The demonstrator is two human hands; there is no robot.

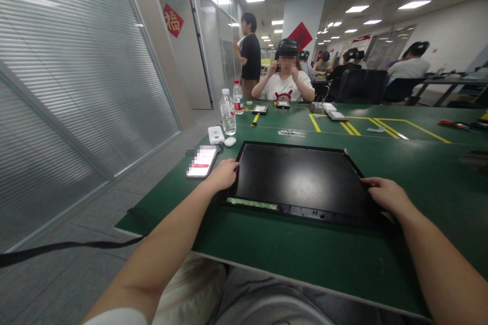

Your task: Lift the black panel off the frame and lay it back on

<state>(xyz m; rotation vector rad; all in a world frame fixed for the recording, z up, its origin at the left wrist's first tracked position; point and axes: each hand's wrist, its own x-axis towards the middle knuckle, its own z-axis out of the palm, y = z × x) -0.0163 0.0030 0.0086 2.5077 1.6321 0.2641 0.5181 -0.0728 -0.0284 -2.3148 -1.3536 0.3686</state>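
A black flat display panel [297,175] lies in front of me, its screen facing up. Along its near edge runs a dark frame strip with a green circuit board [251,204] at the left. My left hand [224,174] grips the panel's left edge, fingers closed on the rim. At the opposite side my right hand [385,194] holds the right edge, thumb over the frame and the other fingers partly hidden beneath. A lit phone [202,161] rests just left of my left hand.
The green table [290,251] carries a clear water bottle [228,114], a red-capped bottle [238,97], a white charger [216,135] and a small white case [230,141]. Hard drives [260,110] lie toward the far edge. A person [284,78] sits opposite; tools [453,124] lie far right.
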